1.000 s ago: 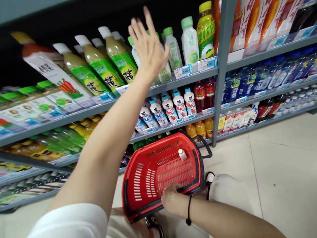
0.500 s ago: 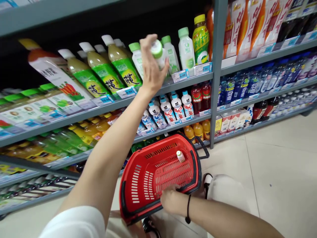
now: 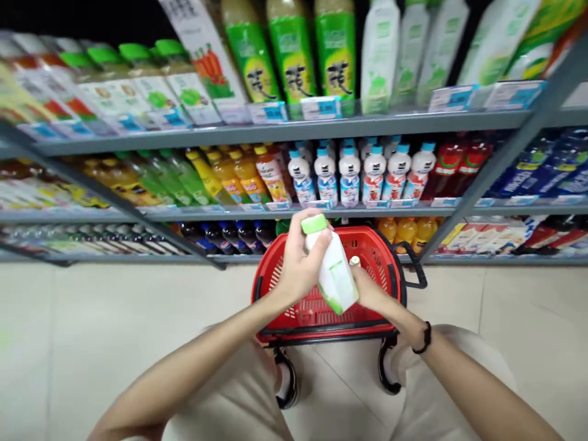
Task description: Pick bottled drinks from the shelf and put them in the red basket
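My left hand [image 3: 301, 260] is wrapped round the upper part of a white plastic bottle [image 3: 337, 275] with a green cap, its thumb across the front. The bottle is tilted, cap toward the upper left, above a red shopping basket [image 3: 321, 337]. At the lower right side of the bottle is my right hand [image 3: 370, 291], closed against it, with its fingertips hidden behind. A small white bottle [image 3: 354, 261] stands in the basket, partly covered by my right hand.
Drink shelves [image 3: 294, 128] run across the front, holding several rows of bottles. Small blue-capped bottles [image 3: 349, 177] line the middle shelf. The basket's black handle [image 3: 416, 269] sticks out to the right. My shoes [image 3: 287, 380] are on the tiled floor near the basket.
My left hand has brought the white bottle from the upper shelf down over the basket. My right hand has left the basket's near rim and moved up to the bottle. The view has turned.
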{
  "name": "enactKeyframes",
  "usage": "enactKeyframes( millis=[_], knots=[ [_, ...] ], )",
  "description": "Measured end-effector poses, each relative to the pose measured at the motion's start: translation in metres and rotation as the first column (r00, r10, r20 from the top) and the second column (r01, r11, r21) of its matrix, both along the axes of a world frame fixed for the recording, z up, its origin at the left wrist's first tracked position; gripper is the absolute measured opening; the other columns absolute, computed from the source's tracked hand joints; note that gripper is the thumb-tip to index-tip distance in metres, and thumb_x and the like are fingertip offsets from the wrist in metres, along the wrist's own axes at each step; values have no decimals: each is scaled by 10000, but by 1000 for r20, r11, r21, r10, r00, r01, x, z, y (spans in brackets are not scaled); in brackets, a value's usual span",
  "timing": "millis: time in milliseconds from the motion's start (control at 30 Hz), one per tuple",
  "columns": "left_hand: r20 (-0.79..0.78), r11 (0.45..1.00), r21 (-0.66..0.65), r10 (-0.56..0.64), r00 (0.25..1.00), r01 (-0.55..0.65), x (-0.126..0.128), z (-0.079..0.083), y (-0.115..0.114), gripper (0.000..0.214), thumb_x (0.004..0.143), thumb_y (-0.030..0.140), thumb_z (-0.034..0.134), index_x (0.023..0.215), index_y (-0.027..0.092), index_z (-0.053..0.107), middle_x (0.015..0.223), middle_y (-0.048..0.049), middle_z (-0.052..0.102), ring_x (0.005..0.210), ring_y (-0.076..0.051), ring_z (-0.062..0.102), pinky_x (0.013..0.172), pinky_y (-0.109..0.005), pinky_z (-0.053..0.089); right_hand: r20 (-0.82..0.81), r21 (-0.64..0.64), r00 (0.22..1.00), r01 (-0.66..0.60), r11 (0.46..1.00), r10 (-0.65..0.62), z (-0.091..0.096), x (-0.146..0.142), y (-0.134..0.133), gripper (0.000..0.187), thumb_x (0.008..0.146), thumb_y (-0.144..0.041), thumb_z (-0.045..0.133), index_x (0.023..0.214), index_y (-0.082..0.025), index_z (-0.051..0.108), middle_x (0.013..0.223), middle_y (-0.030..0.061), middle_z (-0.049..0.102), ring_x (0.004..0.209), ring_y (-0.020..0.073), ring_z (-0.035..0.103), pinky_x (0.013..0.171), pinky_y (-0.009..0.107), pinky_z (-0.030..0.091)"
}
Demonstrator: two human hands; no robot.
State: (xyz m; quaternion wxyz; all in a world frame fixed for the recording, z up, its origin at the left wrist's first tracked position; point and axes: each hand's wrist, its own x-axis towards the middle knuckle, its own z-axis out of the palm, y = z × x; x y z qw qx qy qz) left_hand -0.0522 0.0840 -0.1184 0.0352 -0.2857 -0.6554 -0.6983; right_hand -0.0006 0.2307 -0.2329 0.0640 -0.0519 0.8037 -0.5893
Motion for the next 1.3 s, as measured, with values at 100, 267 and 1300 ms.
enactKeyframes(
  millis=[100,267,1300],
  knots=[
    [241,996,-26,93,966,-90,-16,-33,-24,399,974,382,710,1286,219,523,983,-9,620,769,-134,591,658,-244,510,237,-459,971,74,885,42,-2,0,-25,769,997,-848,462,1114,-149,758,881,124,775,824,285,755,688,394,630],
    [329,994,-75,95,939,-74,-31,-53,-59,534,952,402,766,1394,230,520,1019,-17,676,822,-155,634,740,-281,532,295,-551,947,62,832,125,-6,12,-60,668,865,-735,803,1195,-171,666,833,42,688,602,176,646,489,293,555],
    [415,870,322,-483,771,373,-42,-40,-111,603,828,272,952,1363,177,691,1372,-152,770,1311,-297,731,1085,-401,596,282,-251,953,-36,967,109,23,-10,-74,631,723,-587,964,1098,-178,664,928,37,721,791,180,650,708,320,564]
  ],
)
